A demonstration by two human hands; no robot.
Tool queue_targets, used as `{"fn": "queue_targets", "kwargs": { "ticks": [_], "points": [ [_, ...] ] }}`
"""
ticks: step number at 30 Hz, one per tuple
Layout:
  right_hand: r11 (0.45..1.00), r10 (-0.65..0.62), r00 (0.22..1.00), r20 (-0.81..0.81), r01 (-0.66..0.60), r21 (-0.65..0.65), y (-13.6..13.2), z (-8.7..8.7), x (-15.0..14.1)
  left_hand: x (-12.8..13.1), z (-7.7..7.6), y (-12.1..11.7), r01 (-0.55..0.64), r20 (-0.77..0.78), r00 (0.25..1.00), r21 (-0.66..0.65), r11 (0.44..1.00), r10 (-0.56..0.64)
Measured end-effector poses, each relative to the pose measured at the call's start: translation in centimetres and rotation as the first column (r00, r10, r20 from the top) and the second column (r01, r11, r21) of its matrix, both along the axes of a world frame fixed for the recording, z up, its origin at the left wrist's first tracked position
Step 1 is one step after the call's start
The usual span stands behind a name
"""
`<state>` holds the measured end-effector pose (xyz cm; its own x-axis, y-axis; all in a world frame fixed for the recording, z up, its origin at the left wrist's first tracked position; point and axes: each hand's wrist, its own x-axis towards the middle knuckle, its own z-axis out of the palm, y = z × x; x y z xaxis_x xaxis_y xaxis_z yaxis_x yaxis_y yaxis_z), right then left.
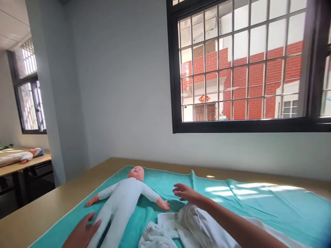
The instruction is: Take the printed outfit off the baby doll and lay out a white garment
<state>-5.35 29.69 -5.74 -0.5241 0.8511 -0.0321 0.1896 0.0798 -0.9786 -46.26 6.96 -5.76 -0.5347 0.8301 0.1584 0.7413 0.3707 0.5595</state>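
Loosely parted fingers on both bare hands close on nothing as a person works over a baby doll point(120, 198) laid face up on a turquoise cloth point(144, 220). At far left, beyond a gray pillar point(55, 103), a second table point(38, 160) bears a bundled figure in pale clothing point(19, 157) beneath a black-framed window point(32, 103). Nearer, the bare left edge of a wood-toned table point(55, 196) shows beside the cloth. The left hand point(80, 234), thumb spread from curved fingers, is at the near left, alongside the doll's lower leg; whether it touches the white fabric cannot be told. Dressed in a white bodysuit point(122, 196), the doll lies left of center, its head toward the far edge, arms flung wide and legs running toward the near side. Right of its legs, at the near edge, are a crumpled, faintly printed white garment point(156, 237) and, beside it, a bunched white cloth point(198, 222). The right hand point(187, 193), fingers half extended and apart, hovers over the far end of that cloth, just right of the doll's outstretched hand. Sunlight patches the cloth at far right, below a barred window point(240, 69) facing a red-brick building point(238, 88).
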Motion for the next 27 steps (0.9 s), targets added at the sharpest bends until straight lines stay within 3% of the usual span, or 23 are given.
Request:
{"fn": "queue_targets", "kwargs": {
  "ticks": [2,4,6,8,10,13,15,18,20,22,24,26,27],
  "points": [
    [0.983,-0.160,0.986,0.057,0.154,0.101,-2.2,0.0,7.9,3.2,0.6,-0.8,0.020,-0.056,0.998,0.074,0.997,-0.016],
    [0.942,-0.300,0.948,0.108,0.278,0.186,-4.7,-0.1,15.4,7.5,1.1,-1.0,0.143,-0.045,0.989,0.088,0.986,-0.140],
    [0.860,-0.474,0.848,0.238,0.388,0.332,-7.4,-0.4,21.5,12.0,1.1,-0.6,0.262,0.008,0.965,0.021,0.965,-0.262],
    [0.783,-0.595,0.712,0.372,0.412,0.466,-10.0,-0.9,25.5,15.8,0.6,0.3,0.322,0.016,0.947,-0.055,0.945,-0.322],
    [0.754,-0.635,0.628,0.450,0.375,0.539,-12.0,-1.6,27.6,18.5,-0.3,1.4,0.338,0.001,0.940,-0.118,0.934,-0.340],
    [0.734,-0.639,0.621,0.453,0.318,0.600,-13.8,-2.5,28.3,20.7,-1.0,2.5,0.345,-0.007,0.937,-0.153,0.926,-0.350],
    [0.689,-0.656,0.650,0.383,0.309,0.655,-14.3,-2.7,28.0,22.1,-0.5,2.8,0.345,-0.010,0.937,-0.130,0.930,-0.349],
    [0.577,-0.688,0.701,0.186,0.374,0.726,-14.9,-2.4,26.7,25.4,2.1,2.7,0.342,-0.014,0.939,-0.052,0.938,-0.343],
    [0.530,-0.695,0.716,0.058,0.457,0.714,-15.6,-1.9,25.0,28.6,4.3,2.9,0.379,0.002,0.926,0.004,0.926,-0.379],
    [0.558,-0.643,0.766,-0.008,0.475,0.681,-16.5,-1.3,22.9,32.1,6.1,3.5,0.444,0.021,0.895,0.047,0.895,-0.445],
    [0.633,-0.469,0.883,-0.010,0.344,0.694,-17.4,-0.9,21.1,35.4,6.9,4.5,0.515,0.013,0.856,0.075,0.854,-0.517],
    [0.668,-0.313,0.950,-0.013,0.230,0.708,-17.8,-1.0,20.3,37.8,6.5,5.7,0.578,-0.021,0.816,0.066,0.814,-0.578],
    [0.679,-0.292,0.956,-0.023,0.224,0.699,-17.8,-1.3,20.4,38.6,6.0,6.3,0.602,-0.040,0.798,0.038,0.797,-0.601]
  ]
}}
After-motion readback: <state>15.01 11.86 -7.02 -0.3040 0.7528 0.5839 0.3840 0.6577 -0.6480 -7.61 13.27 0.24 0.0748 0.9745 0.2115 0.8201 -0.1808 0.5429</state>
